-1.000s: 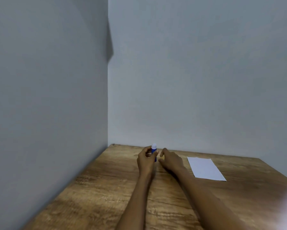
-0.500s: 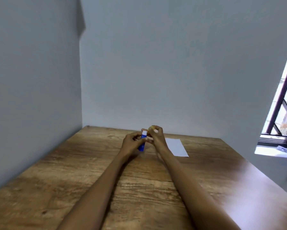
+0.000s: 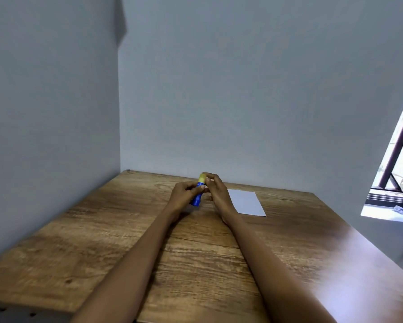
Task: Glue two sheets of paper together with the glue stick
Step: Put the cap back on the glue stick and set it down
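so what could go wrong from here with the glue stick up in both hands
1. The glue stick is held off the table between the left hand and right hand; its yellow tip sits at the right fingers, which could get sticky or fumble it.
2. The paper lies loose, with nothing pressing it, so it may slide during gluing.

Two bare, sleeveless forearms (image 3: 135, 259).

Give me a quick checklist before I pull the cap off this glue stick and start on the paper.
1. Left hand grips the blue glue stick barrel: ok.
2. Right hand fingertips pinch the yellow cap: ok.
3. Cap off: not ok, still on.
4. Paper lies flat on the table, right of the hands: ok.
5. Two sheets present: cannot tell, only one white rectangle shows.
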{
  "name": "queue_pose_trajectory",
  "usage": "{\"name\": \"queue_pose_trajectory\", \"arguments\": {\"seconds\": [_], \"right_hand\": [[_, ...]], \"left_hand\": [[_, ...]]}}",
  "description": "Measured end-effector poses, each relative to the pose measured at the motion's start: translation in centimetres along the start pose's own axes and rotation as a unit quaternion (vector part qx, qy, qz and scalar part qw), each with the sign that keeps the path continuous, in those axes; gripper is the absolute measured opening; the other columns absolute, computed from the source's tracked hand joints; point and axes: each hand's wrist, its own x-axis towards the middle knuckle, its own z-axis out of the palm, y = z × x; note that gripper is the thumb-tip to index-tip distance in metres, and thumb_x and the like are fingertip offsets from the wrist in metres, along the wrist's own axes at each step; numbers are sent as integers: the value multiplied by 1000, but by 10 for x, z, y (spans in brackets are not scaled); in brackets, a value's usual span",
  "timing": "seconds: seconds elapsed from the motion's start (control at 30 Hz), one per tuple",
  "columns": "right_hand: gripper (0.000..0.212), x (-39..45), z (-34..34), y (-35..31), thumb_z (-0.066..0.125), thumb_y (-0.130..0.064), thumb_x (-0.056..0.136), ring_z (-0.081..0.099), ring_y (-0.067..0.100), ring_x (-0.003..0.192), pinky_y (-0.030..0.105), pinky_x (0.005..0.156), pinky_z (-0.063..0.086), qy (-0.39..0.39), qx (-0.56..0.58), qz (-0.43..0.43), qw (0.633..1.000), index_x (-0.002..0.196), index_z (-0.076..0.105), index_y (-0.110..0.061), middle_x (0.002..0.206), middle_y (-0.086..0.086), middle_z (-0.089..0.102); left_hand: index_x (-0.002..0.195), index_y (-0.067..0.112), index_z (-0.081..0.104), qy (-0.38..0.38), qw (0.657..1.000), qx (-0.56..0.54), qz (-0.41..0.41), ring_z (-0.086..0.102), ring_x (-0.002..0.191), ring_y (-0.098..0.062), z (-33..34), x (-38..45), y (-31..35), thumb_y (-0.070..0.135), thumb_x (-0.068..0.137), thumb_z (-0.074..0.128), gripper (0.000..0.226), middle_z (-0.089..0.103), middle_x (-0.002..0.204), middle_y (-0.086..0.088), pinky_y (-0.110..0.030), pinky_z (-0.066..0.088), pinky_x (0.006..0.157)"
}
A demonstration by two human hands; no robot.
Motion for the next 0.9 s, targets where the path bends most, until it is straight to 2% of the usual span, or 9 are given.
{"name": "queue_pose_trajectory", "arguments": {"seconds": [0.07, 0.13, 0.27, 0.33, 0.5, 0.63, 0.7, 0.83, 0.9], "right_hand": [[37, -2, -5, 1, 52, -39, 94, 61, 9, 107, 27, 88, 52, -46, -31, -10, 998, 130, 46, -37, 120, -7, 61], [69, -3, -12, 1, 71, -47, 76, 61, 5, 106, 27, 93, 49, -106, -81, 2, 991, 135, 36, -46, 123, -14, 58], [116, -5, -13, 4, 83, -55, 54, 56, 4, 110, 20, 87, 43, -178, -229, 1, 957, 143, 9, -46, 129, -17, 50], [109, -6, -9, 4, 78, -63, 53, 56, 3, 105, 16, 74, 40, -147, -283, -21, 947, 139, 13, -44, 125, -19, 51], [61, -1, -9, 6, 63, -58, 62, 58, 10, 73, 20, 52, 33, -30, -388, -116, 914, 108, 29, -39, 81, -15, 56], [105, -5, -14, 1, 71, -74, 51, 49, 1, 104, 16, 71, 37, -137, -349, -61, 925, 136, 18, -43, 128, -12, 53], [113, -6, -14, 1, 72, -74, 50, 51, 6, 112, 22, 78, 39, -146, -372, -69, 914, 141, 14, -41, 136, -10, 50], [68, -8, -12, 2, 71, -56, 54, 61, 13, 78, 30, 61, 46, -49, -420, -128, 897, 107, 34, -34, 89, -12, 61], [63, -10, -11, 1, 70, -49, 54, 57, 15, 73, 33, 61, 47, -38, -425, -138, 894, 102, 34, -32, 83, -9, 58]], "left_hand": [[89, 16, 73, -5, 999, -34, -28, 66, 63, -3, -3, 0, 1, 24, 89, 63, 13, 72, 71, 7, -16, 52, 57], [87, 15, 73, -23, 995, -66, -76, 65, 65, -11, -6, -1, 0, 25, 89, 62, 15, 71, 73, 0, -21, 51, 58], [104, 4, 70, -55, 988, -80, -119, 62, 78, -25, -12, -1, -5, 27, 88, 61, 30, 70, 92, -17, -31, 44, 66], [103, 2, 70, -61, 987, -89, -119, 62, 79, -24, -12, 0, -6, 26, 88, 62, 29, 70, 93, -18, -32, 47, 68], [76, 10, 71, -128, 981, -84, -116, 62, 58, -13, -11, -2, -5, 23, 87, 64, 19, 68, 68, -6, -25, 52, 57], [81, 13, 74, -93, 985, -80, -122, 59, 65, -14, -12, -2, -4, 25, 89, 61, 19, 71, 72, 0, -24, 45, 57], [81, 14, 73, -86, 986, -73, -123, 56, 63, -13, -12, -2, -4, 25, 90, 60, 20, 70, 68, 2, -21, 42, 53], [83, 13, 72, -105, 985, -56, -123, 62, 64, -13, -10, -1, -5, 28, 90, 59, 22, 70, 74, -4, -20, 44, 50], [87, 10, 70, -115, 985, -52, -122, 61, 63, -12, -8, -1, -5, 28, 92, 57, 22, 68, 76, -7, -19, 44, 49]]}}
